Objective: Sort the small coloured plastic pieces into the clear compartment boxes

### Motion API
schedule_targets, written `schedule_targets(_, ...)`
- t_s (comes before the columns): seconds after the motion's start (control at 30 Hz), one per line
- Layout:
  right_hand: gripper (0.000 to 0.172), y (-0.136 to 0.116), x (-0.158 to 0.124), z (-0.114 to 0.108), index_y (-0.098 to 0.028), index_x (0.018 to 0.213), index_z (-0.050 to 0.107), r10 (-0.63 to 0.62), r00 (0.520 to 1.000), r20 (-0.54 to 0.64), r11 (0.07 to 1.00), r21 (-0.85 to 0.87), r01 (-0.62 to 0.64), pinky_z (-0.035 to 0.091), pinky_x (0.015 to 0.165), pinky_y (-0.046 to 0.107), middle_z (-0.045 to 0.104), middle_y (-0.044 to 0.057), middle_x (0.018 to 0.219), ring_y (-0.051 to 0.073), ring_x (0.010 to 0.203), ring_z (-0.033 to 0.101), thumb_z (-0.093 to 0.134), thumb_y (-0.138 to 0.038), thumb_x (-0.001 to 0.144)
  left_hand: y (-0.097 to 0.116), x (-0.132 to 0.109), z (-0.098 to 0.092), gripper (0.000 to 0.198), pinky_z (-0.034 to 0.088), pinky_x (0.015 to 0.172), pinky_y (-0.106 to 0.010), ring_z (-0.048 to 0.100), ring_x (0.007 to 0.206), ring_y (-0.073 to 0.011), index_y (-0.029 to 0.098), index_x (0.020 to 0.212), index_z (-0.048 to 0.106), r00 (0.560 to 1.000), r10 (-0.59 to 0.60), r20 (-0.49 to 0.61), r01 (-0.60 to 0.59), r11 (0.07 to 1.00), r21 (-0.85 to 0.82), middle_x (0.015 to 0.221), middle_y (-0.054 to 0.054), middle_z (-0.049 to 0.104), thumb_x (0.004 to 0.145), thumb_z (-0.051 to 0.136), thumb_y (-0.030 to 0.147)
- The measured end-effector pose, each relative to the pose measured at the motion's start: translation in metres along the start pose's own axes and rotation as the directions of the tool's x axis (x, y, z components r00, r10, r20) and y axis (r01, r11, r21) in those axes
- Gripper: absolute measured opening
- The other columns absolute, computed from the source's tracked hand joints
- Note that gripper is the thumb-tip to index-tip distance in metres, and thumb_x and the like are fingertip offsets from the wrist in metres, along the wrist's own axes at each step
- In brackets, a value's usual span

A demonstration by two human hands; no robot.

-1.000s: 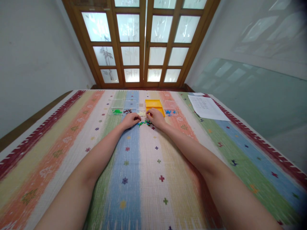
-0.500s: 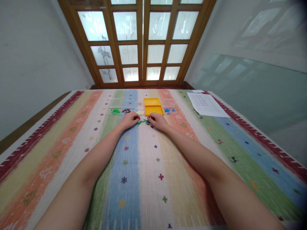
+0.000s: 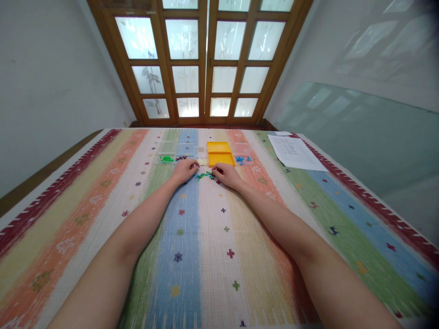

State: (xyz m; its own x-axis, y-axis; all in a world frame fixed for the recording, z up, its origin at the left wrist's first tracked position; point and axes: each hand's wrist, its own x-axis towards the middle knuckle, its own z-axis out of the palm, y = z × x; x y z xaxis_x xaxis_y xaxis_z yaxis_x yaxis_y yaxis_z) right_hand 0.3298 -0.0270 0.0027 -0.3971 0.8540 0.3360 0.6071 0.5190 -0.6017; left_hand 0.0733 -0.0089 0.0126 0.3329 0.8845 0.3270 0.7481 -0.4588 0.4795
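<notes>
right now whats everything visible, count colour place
tablecloth: one, multicoloured stripes, filling foreground
clear boxes: four, transparent, on tablecloth
yellow box: one, yellow, between third and fourth clear boxes
green pieces: many, green, first clear box from left
dark pieces: several, dark brown, second box
cream pieces: several, cream, third box
blue pieces: several, blue, fourth box
loose pieces: many, multicoloured, nearer than boxes
papers: two, white, tablecloth's far right
doors: two, brown, beyond tablecloth
walls: two, pale, either side
panel: one, greenish, right wall
forearms: two, bare, over tablecloth
left hand: one, bare, beside loose pieces
right hand: one, bare, beside loose pieces
</notes>
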Motion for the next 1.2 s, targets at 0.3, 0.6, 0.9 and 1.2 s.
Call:
schedule_targets(0.3, 0.017, 0.002, -0.001, 0.000, -0.020, 0.096, 0.074, -0.063, 0.998, 0.009, 0.998, 0.015, 0.062, 0.043, 0.075, 0.026, 0.075, 0.003, 0.090, 0.016, 0.078, 0.064, 0.058, -0.025, 0.098, -0.040, 0.003, -0.017, 0.022, 0.036, 0.067, -0.028, 0.060, 0.074, -0.0210, 0.022, 0.099, 0.078, 0.908, -0.304, -0.287, 0.338, 0.938, 0.075, 0.079, -0.005, 0.071, 0.093, 0.061, 0.033)
schedule_targets(0.6, 0.016, 0.000, -0.003, 0.000, -0.020, 0.095, 0.073, -0.063, 0.998, 0.018, 0.998, 0.009, 0.062, 0.040, 0.070, 0.025, 0.074, 0.002, 0.087, 0.016, 0.075, 0.063, 0.058, -0.026, 0.098, -0.032, 0.005, -0.024, 0.029, 0.036, 0.065, -0.028, 0.056, 0.067, -0.0178, 0.021, 0.105, 0.080, 0.979, -0.151, -0.134, 0.155, 0.988, 0.021, 0.070, -0.001, 0.065, 0.091, 0.059, 0.035)
schedule_targets(0.9, 0.016, -0.006, -0.004, -0.005, -0.020, 0.097, 0.073, -0.061, 0.998, 0.036, 0.998, -0.019, 0.061, 0.041, 0.072, 0.026, 0.074, 0.004, 0.089, 0.017, 0.078, 0.064, 0.058, -0.026, 0.099, -0.013, -0.004, -0.021, 0.030, 0.037, 0.061, -0.026, 0.049, 0.059, -0.0129, 0.020, 0.101, 0.080, 0.959, 0.115, 0.258, -0.082, 0.987, -0.137, 0.062, 0.003, 0.056, 0.083, 0.060, 0.032)
schedule_targets(1.2, 0.015, -0.004, -0.001, -0.001, -0.021, 0.096, 0.072, -0.106, 0.994, 0.039, 0.992, -0.068, 0.108, 0.042, 0.080, 0.028, 0.072, 0.004, 0.096, 0.019, 0.088, 0.063, 0.057, -0.019, 0.095, -0.015, -0.003, -0.019, 0.024, 0.038, 0.059, -0.025, 0.053, 0.062, -0.0139, 0.020, 0.092, 0.078, 0.932, 0.122, 0.340, -0.064, 0.982, -0.179, 0.067, 0.001, 0.062, 0.080, 0.062, 0.034)
